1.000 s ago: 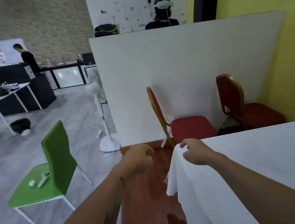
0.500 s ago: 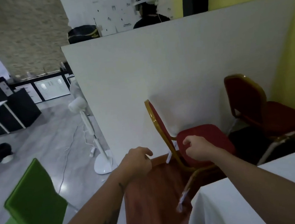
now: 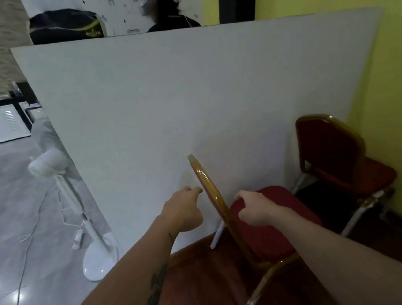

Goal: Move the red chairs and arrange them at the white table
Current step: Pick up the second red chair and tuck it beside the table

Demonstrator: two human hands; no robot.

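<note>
white partition (image 3: 189,103) close behind 2 red chairs (image 3: 267,225), yellow wall (image 3: 388,78) right, open floor (image 3: 14,226) left past fan (image 3: 86,217)

The near chair (image 3: 262,223) stands left of the far chair (image 3: 335,161), before the partition (image 3: 176,104).

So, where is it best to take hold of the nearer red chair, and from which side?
Probably by the gold top rail of the backrest on the nearer red chair. The back stands edge-on, so one hand fits on each face: the left hand from the back side, the right hand from the seat side. The white partition stands close behind, so lift toward yourself.
</note>
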